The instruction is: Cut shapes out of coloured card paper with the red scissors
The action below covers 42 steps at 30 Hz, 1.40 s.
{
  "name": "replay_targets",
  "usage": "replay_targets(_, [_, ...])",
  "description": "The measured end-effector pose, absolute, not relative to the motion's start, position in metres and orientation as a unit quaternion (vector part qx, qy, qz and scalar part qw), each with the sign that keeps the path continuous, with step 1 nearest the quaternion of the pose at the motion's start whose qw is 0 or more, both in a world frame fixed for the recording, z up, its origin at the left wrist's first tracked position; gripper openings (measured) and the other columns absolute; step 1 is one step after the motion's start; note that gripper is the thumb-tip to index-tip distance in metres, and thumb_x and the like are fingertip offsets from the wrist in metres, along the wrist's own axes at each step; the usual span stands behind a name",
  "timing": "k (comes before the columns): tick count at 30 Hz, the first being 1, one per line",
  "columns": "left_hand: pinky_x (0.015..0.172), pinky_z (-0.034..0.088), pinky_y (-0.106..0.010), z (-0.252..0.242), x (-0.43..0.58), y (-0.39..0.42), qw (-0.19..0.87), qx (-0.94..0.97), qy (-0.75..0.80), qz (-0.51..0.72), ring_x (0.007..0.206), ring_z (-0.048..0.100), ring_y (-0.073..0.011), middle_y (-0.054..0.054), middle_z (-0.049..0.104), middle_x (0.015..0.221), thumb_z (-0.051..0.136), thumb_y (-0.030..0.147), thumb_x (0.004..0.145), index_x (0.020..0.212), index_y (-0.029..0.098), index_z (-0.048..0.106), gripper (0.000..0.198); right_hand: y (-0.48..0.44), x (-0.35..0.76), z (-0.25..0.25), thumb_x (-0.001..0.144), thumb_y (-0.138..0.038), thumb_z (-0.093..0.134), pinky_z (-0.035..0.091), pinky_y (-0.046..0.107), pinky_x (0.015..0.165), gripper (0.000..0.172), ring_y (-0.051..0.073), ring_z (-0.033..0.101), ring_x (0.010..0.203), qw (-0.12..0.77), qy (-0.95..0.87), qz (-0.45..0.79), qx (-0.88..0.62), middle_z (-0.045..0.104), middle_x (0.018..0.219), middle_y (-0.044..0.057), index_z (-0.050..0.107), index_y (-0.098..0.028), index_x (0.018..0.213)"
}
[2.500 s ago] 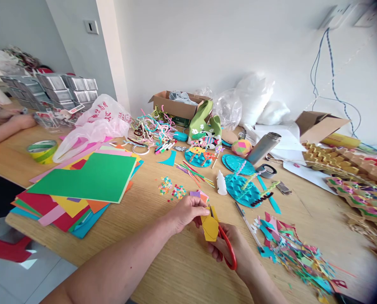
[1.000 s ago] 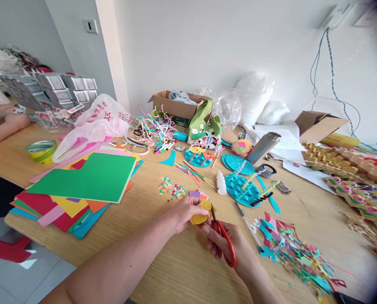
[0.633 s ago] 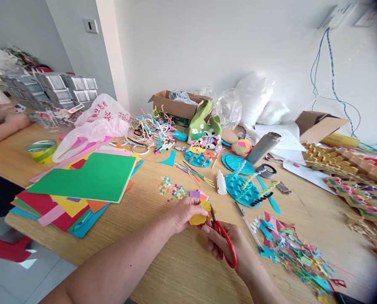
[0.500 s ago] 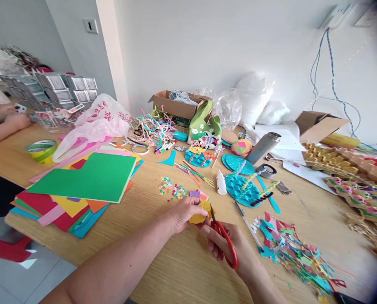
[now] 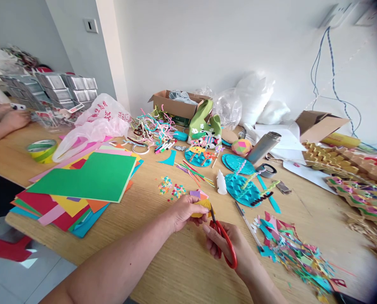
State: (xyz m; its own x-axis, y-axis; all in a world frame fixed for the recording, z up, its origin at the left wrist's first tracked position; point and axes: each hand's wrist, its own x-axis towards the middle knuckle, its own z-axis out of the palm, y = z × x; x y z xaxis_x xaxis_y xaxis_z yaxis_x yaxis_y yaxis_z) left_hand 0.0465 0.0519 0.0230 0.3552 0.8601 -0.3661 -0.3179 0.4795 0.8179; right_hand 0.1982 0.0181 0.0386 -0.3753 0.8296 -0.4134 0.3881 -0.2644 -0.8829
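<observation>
Between the thumb and fingers of my left hand (image 5: 188, 212) is a small piece of yellow paper (image 5: 202, 207), partly hidden by the fingers. My right hand (image 5: 224, 242) is closed round the red handles of a pair of scissors (image 5: 231, 252). The dark blades point up and away, at the right edge of the yellow paper. Just beyond the hands lie small purple and pink paper pieces (image 5: 195, 194), piles of coloured paper dots (image 5: 178, 191) and a white glue bottle (image 5: 221, 182).
Stacked coloured sheets (image 5: 87, 179) lie left, near green-yellow tape (image 5: 42, 150). Paper scraps (image 5: 297, 249) and a pen (image 5: 248, 223) are on the right. Blue craft pieces (image 5: 242, 190), a steel flask (image 5: 264, 147) and a cardboard box (image 5: 172, 105) stand farther back. Another person's hands (image 5: 12, 118) are at far left.
The yellow paper has turned and tilted in my left hand, so less of its face shows. My right hand and the scissors have barely shifted.
</observation>
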Motion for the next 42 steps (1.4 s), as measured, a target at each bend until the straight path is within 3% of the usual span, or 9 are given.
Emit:
replay_targets(20, [0.051, 0.037, -0.023, 0.0165, 0.0468, 0.0535, 0.747, 0.373, 0.401, 0.377, 0.047, 0.050, -0.0092, 0.000, 0.059, 0.055, 0.067, 0.028, 0.057, 0.069, 0.011, 0.060, 0.022, 0.0177, 0.2004, 0.0372, 0.071, -0.073, 0.049, 0.039, 0.021, 0.045, 0.060, 0.010, 0.051, 0.046, 0.204, -0.583, 0.605, -0.502, 0.058, 0.057, 0.003, 0.053, -0.014, 0.066])
replay_targets(42, [0.051, 0.037, -0.023, 0.0142, 0.0454, 0.0539, 0.757, 0.366, 0.386, 0.380, 0.046, 0.048, -0.0081, 0.000, 0.058, 0.055, 0.067, 0.025, 0.057, 0.066, 0.011, 0.060, 0.018, 0.0170, 0.2013, 0.0330, 0.076, -0.068, 0.050, 0.037, 0.020, 0.041, 0.056, 0.009, 0.049, 0.041, 0.233, -0.541, 0.638, -0.495, 0.058, 0.052, 0.003, 0.053, -0.014, 0.064])
